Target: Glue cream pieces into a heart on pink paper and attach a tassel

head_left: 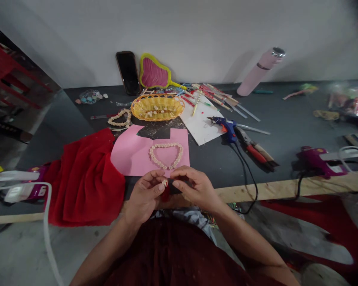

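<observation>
My left hand [144, 195] pinches a small pale piece with red on it [165, 182] between thumb and fingers, just over the table's front edge. Too little of the piece shows to name it. Close beside it on the right, my right hand [193, 186] has its fingers curled and thumb drawn in; whatever it may hold is too small to make out. Right beyond both hands, a heart-shaped ring of small cream pieces [181, 153] lies on a pink sheet of paper [131, 153] with a cut-out at its far edge. A second, smaller heart [128, 118] lies farther left.
A yellow basket [158, 115] holds several small pale pieces. Right of it are white paper [201, 129], a blue glue gun [231, 133] with its cord, and pliers [258, 155]. Red cloth [86, 178] hangs over the front edge. A phone [128, 73] and pink bottle [258, 75] stand behind.
</observation>
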Demonstrator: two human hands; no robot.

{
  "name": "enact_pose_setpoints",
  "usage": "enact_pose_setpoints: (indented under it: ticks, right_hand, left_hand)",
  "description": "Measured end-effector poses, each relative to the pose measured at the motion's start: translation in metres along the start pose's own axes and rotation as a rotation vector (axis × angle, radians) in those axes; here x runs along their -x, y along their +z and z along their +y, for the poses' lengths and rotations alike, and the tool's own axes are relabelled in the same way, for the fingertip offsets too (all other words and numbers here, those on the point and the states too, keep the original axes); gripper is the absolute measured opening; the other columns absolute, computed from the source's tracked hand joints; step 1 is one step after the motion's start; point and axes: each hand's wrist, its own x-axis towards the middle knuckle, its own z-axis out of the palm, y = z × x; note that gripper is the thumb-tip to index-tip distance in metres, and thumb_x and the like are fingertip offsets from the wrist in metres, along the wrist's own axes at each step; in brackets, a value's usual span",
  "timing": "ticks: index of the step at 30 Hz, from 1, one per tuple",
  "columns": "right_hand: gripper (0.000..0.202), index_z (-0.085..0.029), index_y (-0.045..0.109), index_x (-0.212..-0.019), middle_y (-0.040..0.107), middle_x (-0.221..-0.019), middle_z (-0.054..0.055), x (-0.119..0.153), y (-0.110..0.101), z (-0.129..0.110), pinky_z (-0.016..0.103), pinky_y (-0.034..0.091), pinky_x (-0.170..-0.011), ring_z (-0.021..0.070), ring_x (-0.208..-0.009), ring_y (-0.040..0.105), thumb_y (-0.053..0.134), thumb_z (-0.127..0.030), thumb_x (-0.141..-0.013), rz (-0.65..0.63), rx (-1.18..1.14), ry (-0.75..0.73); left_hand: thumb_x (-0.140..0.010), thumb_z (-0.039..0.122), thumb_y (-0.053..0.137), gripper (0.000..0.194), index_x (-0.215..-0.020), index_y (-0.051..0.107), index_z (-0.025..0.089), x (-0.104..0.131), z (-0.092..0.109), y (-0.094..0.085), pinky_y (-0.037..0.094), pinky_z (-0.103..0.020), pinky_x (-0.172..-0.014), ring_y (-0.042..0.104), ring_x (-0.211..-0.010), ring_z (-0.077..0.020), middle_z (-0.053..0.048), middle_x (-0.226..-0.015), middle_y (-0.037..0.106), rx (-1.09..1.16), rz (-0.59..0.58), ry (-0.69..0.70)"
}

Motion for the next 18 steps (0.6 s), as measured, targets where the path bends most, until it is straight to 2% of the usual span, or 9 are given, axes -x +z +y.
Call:
enact_pose_setpoints:
  ticks: [4, 10, 14, 18]
  right_hand:
    - [0.01, -0.021, 0.065, -0.097, 0.069, -0.09, 0.004, 0.002, 0.009, -0.005, 0.027, 0.052, -0.078, 0.0131, -0.084, 0.064, 0.062, -0.021, -0.087, 0.045, 0.014, -0.036]
    - [0.012, -0.022, 0.064, -0.1, 0.069, -0.091, 0.002, 0.007, 0.009, -0.002, 0.025, 0.051, -0.077, 0.0116, -0.084, 0.064, 0.055, -0.022, -0.091, 0.04, 0.071, 0.032]
    - [0.015, -0.022, 0.064, -0.103, 0.07, -0.096, 0.003, 0.007, -0.012, 0.003, 0.026, 0.051, -0.078, 0.0132, -0.088, 0.065, 0.055, -0.024, -0.091, 0.025, 0.19, 0.058]
    - [0.018, -0.022, 0.066, -0.103, 0.07, -0.095, 0.005, -0.009, -0.053, 0.014, 0.027, 0.053, -0.074, 0.0152, -0.084, 0.066, 0.055, -0.029, -0.091, 0.025, 0.286, 0.092]
  left_hand:
    - [-0.061, 0.018, 0.084, 0.031, -0.088, 0.07, 0.018, 0.001, -0.001, 0.004, 0.049, -0.017, -0.069, 0.063, -0.072, -0.0072, 0.002, -0.079, 0.068, 0.011, 0.054, 0.006]
    - [-0.06, 0.021, 0.085, 0.023, -0.079, 0.071, 0.018, 0.004, 0.002, 0.006, 0.049, -0.017, -0.064, 0.061, -0.067, -0.0077, 0.001, -0.074, 0.067, -0.041, 0.042, 0.023]
    - [-0.063, 0.025, 0.083, 0.021, -0.081, 0.073, 0.019, 0.005, 0.008, 0.003, 0.051, -0.02, -0.069, 0.063, -0.072, -0.0102, -0.001, -0.079, 0.07, -0.125, 0.031, 0.084]
    - [-0.061, 0.026, 0.085, 0.021, -0.078, 0.075, 0.019, 0.006, 0.017, 0.004, 0.051, -0.022, -0.076, 0.064, -0.079, -0.0123, -0.002, -0.081, 0.072, -0.2, 0.044, 0.119]
